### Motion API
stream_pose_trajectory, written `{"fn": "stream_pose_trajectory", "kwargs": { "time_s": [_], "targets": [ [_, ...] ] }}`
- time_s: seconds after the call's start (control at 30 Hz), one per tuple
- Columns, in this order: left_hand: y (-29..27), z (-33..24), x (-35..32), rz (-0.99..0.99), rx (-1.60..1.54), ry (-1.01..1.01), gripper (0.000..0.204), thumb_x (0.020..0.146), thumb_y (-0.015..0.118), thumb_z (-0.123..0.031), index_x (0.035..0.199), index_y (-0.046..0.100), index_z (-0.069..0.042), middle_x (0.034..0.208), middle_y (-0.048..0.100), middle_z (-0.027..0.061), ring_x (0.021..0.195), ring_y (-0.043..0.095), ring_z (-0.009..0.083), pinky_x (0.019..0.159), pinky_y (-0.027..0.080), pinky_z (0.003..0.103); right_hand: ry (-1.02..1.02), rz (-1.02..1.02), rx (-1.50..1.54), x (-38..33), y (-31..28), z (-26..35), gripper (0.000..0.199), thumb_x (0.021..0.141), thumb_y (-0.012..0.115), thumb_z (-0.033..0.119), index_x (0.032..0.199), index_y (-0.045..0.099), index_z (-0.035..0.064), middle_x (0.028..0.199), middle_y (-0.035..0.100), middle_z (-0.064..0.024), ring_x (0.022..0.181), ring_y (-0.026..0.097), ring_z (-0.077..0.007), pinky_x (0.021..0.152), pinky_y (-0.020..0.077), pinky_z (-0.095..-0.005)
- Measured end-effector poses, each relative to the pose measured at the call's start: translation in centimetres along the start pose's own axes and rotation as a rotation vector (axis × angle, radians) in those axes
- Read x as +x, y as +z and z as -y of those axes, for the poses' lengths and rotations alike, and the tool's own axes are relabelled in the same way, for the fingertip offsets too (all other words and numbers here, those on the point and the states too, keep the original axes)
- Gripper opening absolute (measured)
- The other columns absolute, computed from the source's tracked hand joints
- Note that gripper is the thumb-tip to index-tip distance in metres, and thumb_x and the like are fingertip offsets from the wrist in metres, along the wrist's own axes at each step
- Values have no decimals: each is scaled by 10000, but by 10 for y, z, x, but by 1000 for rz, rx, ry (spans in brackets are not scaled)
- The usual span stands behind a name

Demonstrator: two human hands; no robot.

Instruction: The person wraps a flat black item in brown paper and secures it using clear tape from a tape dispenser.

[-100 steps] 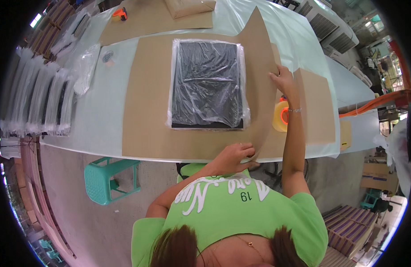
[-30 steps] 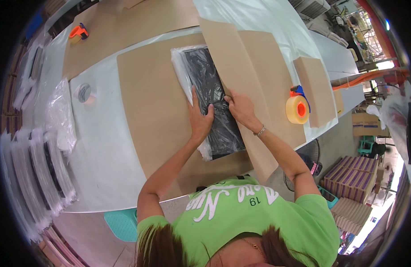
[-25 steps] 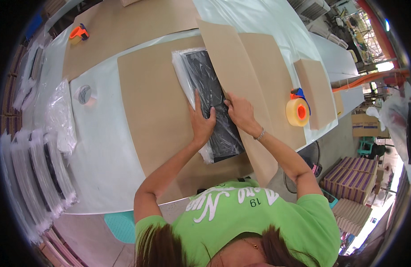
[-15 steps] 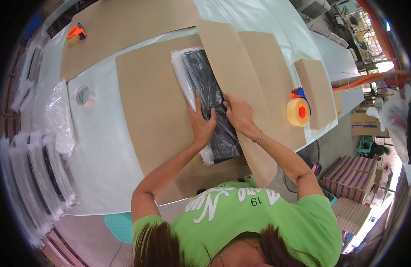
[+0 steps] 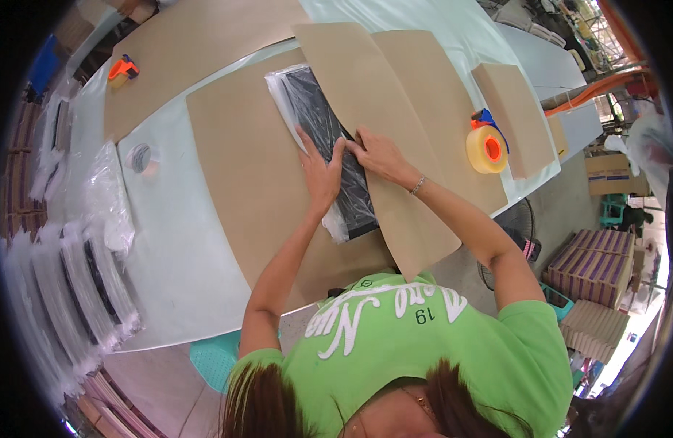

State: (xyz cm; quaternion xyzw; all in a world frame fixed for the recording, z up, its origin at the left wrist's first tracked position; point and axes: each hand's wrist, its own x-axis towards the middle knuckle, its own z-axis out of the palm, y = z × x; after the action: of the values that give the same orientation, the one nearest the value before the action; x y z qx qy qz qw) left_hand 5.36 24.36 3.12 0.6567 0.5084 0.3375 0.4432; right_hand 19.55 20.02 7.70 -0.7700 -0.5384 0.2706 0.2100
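Note:
A long, flat black item (image 5: 323, 109) wrapped in clear plastic lies slantwise on a large brown cardboard sheet (image 5: 230, 153). My left hand (image 5: 322, 179) lies across its lower half, fingers along the left edge and thumb on top, holding it. One flap (image 5: 384, 98) of the sheet is folded up along the item's right side and partly covers it. My right hand (image 5: 386, 159) is closed at the flap's edge, with thumb and fingers near my left thumb. What lies under the flap is hidden.
Right of the sheet sit a tape dispenser (image 5: 487, 148) and a brown carton block (image 5: 513, 117). Another orange dispenser (image 5: 122, 71) rests at the far left, with a tape roll (image 5: 139, 158) nearer. Plastic-wrapped pieces (image 5: 70, 292) stand along the left edge. A fan (image 5: 515, 223) is beyond the right edge.
The view has shifted slightly. My right hand's fingers have moved onto the flap's edge and sit closer to my left thumb. The black item stays in place on the sheet.

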Motion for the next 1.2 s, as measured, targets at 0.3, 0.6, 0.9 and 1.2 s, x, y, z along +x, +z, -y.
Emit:
{"fn": "stream_pose_trajectory", "kwargs": {
  "time_s": [0.3, 0.6, 0.9, 1.2],
  "targets": [
    [12, -11, 13, -82, 91, -262, 1317, 697, 697, -704, 1484, 23, 109, 1491, 216, 368, 1390, 296, 429, 1140, 275, 418, -236, 146, -30, -1, 3, -15, 327, 782, 664, 173, 1011, 546, -28, 926, 643, -217, 909, 615, -393, 800, 478, -447],
    [24, -16, 10, -220, 340, -191, 1291, 607, 808, -621, 1465, 151, 86, 1407, 389, 321, 1277, 448, 435, 1039, 405, 477, -413, -62, 199, -7, 16, -30, 121, 707, 600, 0, 824, 584, -30, 814, 641, -194, 799, 626, -344, 712, 497, -410],
    [25, -14, 11, -174, 378, -218, 1301, 591, 774, -681, 1461, 175, 78, 1415, 407, 285, 1270, 470, 406, 1014, 424, 476, -292, 123, 533, -8, 4, -49, 141, 787, 630, 54, 911, 664, -2, 812, 670, -134, 733, 642, -271, 716, 512, -366],
    [21, -1, 14, -166, 418, -190, 1381, 549, 726, -783, 1470, 156, 73, 1393, 422, 289, 1192, 537, 399, 936, 481, 473, -190, -470, 56, -48, -56, -137, 340, 869, 641, 163, 1195, 624, 64, 1170, 604, -186, 1138, 536, -288, 957, 449, -372]
  ]
}}
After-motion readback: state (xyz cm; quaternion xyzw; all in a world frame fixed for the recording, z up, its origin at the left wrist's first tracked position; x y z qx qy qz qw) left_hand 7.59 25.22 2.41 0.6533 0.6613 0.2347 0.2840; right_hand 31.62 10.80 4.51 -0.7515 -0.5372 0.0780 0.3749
